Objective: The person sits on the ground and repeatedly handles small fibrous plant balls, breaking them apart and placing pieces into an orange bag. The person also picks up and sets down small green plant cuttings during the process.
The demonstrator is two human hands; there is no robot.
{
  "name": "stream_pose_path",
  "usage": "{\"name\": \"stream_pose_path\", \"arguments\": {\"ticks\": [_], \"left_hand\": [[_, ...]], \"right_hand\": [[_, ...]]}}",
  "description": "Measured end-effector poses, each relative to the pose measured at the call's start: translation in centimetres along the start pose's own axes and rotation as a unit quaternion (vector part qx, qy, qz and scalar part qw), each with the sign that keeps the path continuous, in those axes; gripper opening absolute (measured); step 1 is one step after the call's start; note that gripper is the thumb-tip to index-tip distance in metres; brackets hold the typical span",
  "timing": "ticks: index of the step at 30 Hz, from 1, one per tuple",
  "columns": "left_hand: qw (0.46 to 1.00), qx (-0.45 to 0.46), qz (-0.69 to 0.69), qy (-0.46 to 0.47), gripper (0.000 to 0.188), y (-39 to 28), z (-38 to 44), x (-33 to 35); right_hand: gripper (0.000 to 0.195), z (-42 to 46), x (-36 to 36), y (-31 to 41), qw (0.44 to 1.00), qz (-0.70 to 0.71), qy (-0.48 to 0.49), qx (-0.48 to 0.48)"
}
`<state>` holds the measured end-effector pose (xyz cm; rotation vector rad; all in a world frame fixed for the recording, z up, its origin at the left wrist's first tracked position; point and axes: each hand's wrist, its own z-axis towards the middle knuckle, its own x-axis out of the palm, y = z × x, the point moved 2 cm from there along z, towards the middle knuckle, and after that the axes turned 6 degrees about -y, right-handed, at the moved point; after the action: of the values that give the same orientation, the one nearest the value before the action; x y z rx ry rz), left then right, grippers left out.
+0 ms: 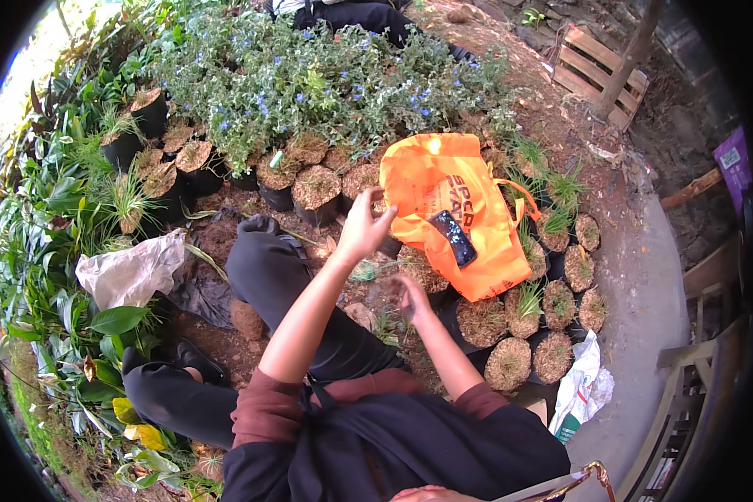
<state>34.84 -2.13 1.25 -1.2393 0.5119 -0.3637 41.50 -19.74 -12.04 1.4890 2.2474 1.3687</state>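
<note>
My left hand (365,227) is raised beside the left edge of an orange fabric bag (496,213), its fingers apart and nothing seen in it. A dark smartphone (453,238) lies on the bag, which rests over potted plants. Lower down, my right hand (412,300) is near the bag's bottom edge, slightly blurred, with its fingers spread and nothing seen between them. Black grow bags topped with dry straw mulch, such as one (482,321) below the bag, surround the spot. Green netting or string (365,271) lies on the soil between my forearms.
Blue-flowering plants (326,81) stand ahead, with a person's dark-trousered leg (364,16) behind. A crumpled pale plastic sheet (135,267) lies at left among leafy plants. At right are a white plastic sack (577,386), a concrete path (646,301) and a wooden pallet (593,66).
</note>
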Motion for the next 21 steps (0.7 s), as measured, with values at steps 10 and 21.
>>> {"name": "stream_pose_path", "arguments": {"ticks": [10, 21], "left_hand": [[0.904, -0.039, 0.425, 0.021, 0.033, 7.1, -2.1, -1.7], [0.931, -0.036, 0.363, 0.013, 0.036, 7.6, -2.0, -1.2]], "right_hand": [[0.05, 14.7, -2.0, -10.9, 0.805, -0.584, -0.072, -0.069], [0.055, 20.2, -5.9, -14.2, 0.884, -0.444, -0.137, -0.05]]}}
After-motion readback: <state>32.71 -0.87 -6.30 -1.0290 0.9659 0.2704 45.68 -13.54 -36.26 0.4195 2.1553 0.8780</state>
